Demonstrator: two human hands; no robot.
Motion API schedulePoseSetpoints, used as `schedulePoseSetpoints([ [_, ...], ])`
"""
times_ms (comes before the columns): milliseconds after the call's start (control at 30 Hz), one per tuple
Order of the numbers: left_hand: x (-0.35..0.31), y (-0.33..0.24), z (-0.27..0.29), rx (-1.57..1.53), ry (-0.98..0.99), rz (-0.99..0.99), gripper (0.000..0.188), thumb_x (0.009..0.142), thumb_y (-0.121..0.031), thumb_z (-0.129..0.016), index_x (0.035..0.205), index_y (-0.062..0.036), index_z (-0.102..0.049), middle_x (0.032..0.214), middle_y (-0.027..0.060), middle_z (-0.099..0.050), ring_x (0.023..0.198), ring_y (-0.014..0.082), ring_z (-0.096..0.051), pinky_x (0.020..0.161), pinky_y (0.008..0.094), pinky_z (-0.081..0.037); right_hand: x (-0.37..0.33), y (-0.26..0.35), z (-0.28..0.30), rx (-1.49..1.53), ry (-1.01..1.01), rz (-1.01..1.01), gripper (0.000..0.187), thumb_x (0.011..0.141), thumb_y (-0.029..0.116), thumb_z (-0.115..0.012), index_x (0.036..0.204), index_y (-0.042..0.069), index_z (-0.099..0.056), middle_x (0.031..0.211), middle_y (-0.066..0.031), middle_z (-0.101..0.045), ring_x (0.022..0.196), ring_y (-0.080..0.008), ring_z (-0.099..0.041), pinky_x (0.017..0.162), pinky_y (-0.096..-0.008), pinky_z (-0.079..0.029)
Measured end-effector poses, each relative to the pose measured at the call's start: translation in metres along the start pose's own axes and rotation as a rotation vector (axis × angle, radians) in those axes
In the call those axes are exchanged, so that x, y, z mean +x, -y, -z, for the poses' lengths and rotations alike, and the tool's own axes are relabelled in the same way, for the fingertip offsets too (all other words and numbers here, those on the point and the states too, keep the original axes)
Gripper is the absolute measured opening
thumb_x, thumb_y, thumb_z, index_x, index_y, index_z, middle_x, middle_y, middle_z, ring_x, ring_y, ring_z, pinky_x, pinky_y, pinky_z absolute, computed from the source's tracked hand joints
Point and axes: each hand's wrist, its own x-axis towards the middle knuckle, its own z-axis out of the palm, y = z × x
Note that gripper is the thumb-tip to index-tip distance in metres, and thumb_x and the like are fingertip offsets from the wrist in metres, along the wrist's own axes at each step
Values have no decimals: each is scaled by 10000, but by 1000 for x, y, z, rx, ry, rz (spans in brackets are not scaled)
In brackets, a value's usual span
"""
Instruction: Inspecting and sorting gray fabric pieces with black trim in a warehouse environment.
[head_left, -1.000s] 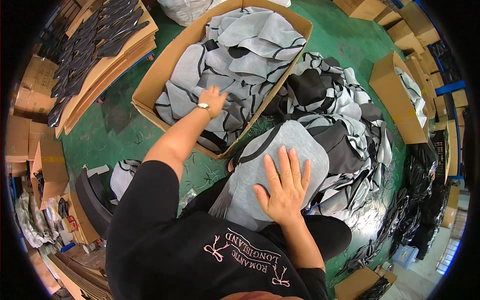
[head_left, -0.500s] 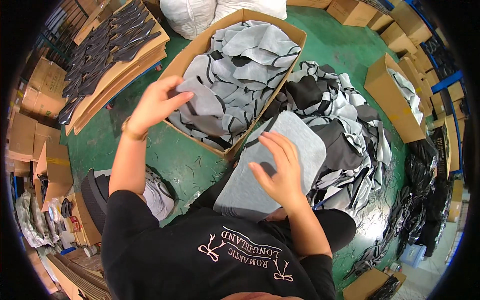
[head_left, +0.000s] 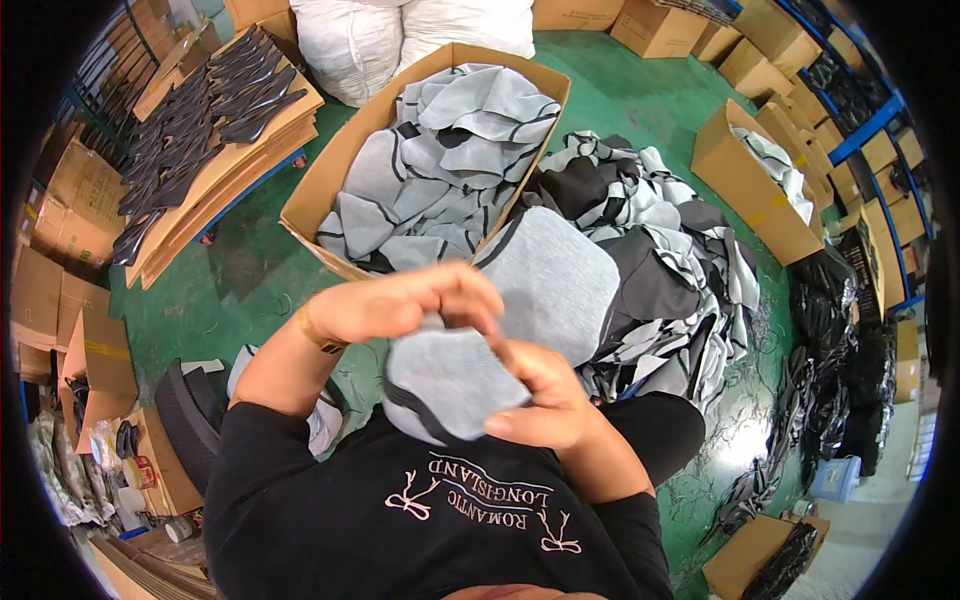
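Note:
My right hand [head_left: 550, 402] is closed on a grey fabric piece [head_left: 452, 372] with a black edge strip, thumb on its face and fingers behind. The piece is bent and held up in front of my chest. Over its top edge arches my left hand [head_left: 385, 300], its fingers curved and smeared by motion; whether they grip the fabric cannot be made out. Just beyond my right hand, over my lap, lies a stack of flat grey fabric pieces [head_left: 560, 285] with rounded corners. Past my hands stands a cardboard box [head_left: 312, 212] filled with similar grey pieces [head_left: 480, 105].
A heap of grey and black fabric pieces [head_left: 690, 290] spreads over the green floor [head_left: 245, 230] to the right. Black moulded parts [head_left: 215, 110] lie on stacked boards at the far left. White sacks [head_left: 350, 50] stand behind the box; another carton [head_left: 755, 195] stands at right.
My left hand has come back from over the box toward my chest. My right hand has moved off the stack and now holds a grey piece. The view has shifted slightly.

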Motion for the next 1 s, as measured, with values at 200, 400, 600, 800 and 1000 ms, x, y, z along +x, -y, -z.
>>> schedulePoseSetpoints([
  [200,-14,70,27,-429,814,171,947,727,-690,-619,1168,139,-496,1101,139,-574,931,138,-559,792,289,-473,-50,-5,1,461,-220,123,110,748,44,-593,817,20,-511,1188,-330,-529,1012,-330,-597,880,-390,-439],
  [400,-21,76,0,-597,602,450,817,694,-681,-657,914,105,-611,869,192,-622,830,286,-579,739,423,-443,-77,-9,29,555,-392,287,149,767,69,-580,883,2,-513,1218,-447,-424,967,-374,-624,829,-421,-509],
  [600,-13,55,17,-143,-15,-18,345,809,-133,-690,1091,47,-608,1049,102,-632,997,192,-575,875,332,-435,-103,-21,62,-39,-1009,142,117,905,124,-457,914,9,-482,880,-144,-589,761,-204,-590,686,-287,-486],
  [800,114,50,91,-36,-614,102,269,961,-222,-505,1070,1,-608,951,-1,-627,810,83,-567,723,241,-471,-53,-62,166,-178,-1237,-170,234,925,155,-468,980,-19,-614,869,-55,-628,730,-120,-562,680,-251,-461],
  [1000,145,133,140,585,-810,326,286,934,-183,-484,1106,21,-587,1006,101,-637,938,151,-577,843,274,-445,-54,-111,193,-131,-1098,-352,312,941,179,-449,1089,-65,-575,952,-93,-633,862,-157,-595,785,-262,-464],
])
